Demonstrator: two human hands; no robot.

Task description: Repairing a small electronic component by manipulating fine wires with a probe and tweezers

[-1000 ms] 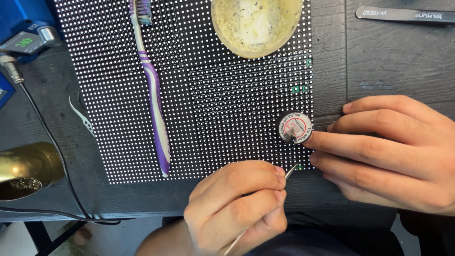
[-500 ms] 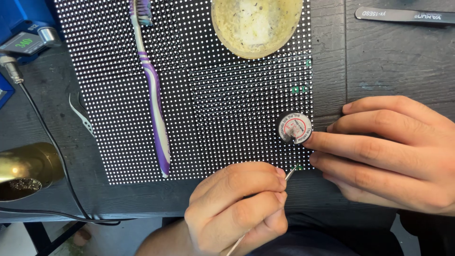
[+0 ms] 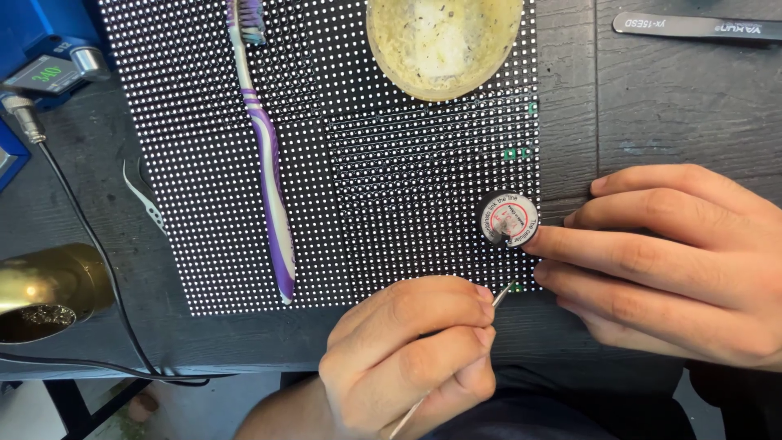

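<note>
Thin metal tool (image 3: 502,293) pinched in left hand (image 3: 411,358), right hand (image 3: 676,261) fingertip on round spool (image 3: 509,219), toothbrush (image 3: 265,155) nearby

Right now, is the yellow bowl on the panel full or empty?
Nearly empty: the bowl sits upright on the dotted panel, its bare inside showing only dark specks and residue.

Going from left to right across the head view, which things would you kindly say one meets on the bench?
Brass holder → cable → toothbrush → left hand → small round spool → right hand.
</note>
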